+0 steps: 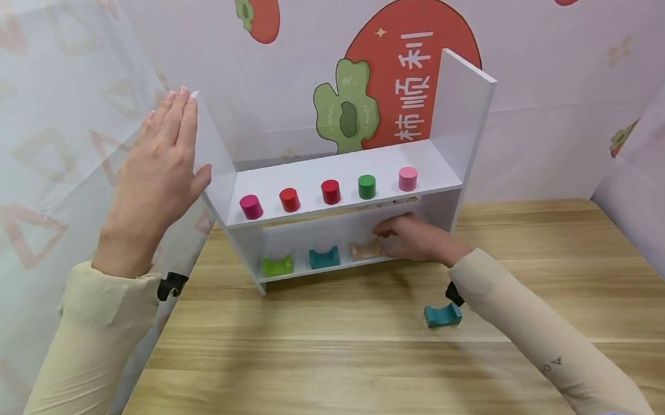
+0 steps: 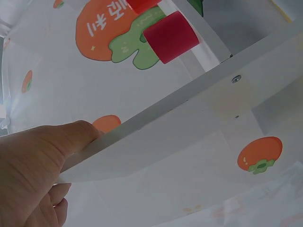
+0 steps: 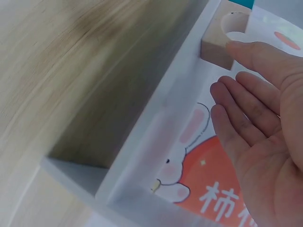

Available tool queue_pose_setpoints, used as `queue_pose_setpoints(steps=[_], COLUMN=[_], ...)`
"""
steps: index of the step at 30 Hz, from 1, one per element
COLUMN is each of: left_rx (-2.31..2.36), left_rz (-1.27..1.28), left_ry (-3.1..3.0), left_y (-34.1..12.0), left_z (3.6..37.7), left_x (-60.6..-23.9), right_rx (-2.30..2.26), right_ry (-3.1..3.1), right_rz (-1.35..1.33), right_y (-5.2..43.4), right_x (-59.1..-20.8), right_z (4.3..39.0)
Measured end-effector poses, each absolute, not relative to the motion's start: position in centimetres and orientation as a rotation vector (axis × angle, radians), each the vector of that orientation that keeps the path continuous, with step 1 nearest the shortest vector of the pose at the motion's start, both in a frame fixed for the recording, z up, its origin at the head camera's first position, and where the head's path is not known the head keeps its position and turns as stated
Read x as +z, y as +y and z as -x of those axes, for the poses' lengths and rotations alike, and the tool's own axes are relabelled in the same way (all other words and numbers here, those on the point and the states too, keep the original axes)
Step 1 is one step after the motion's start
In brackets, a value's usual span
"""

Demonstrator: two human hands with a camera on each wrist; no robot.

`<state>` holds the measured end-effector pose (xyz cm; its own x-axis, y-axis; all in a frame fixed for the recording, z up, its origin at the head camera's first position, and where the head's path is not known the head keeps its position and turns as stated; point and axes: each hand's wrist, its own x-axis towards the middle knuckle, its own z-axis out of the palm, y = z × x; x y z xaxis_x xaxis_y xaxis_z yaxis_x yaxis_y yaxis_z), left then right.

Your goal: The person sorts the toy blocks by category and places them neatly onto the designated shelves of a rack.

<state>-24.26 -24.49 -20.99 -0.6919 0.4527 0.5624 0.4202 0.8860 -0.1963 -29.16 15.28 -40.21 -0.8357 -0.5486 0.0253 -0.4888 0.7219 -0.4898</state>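
We press our flat left hand [image 1: 155, 178] against the shelf [image 1: 215, 152], our right hand [image 1: 416, 236] spread, fingertip touching the tan block [image 1: 363, 250].

Natural wood block [image 1: 365, 250] partly hidden behind right hand [image 1: 416, 237], teal block [image 1: 442, 315] corner covered by right sleeve, magenta cylinder [image 2: 170, 37] cut off by shelf board [image 2: 199, 127], counter [image 3: 57, 61] blurred beside shelf.

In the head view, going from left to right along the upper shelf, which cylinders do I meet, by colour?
Magenta cylinder → red cylinder → second red cylinder → green cylinder → pink cylinder. All five stand upright and apart on the upper shelf.
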Motion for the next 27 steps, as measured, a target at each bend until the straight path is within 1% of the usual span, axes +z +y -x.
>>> queue_pose_setpoints(steps=[12,23,27], left_rx=[0.05,0.023,0.029], left_rz=[0.619,0.631,0.623], left_ry=[-2.444,-2.438,-2.446], left_y=[-24.6,-24.5,-24.5], left_z=[24.2,24.4,24.3], left_x=[-21.0,-21.0,-20.9], right_rx=[-0.648,-0.515,-0.503], right_ry=[2.764,2.665,2.637], right_rz=[1.019,1.062,1.069], right_y=[18.5,22.1,23.5], right_x=[-39.5,-39.9,-40.5], right_z=[25.5,21.9,21.0])
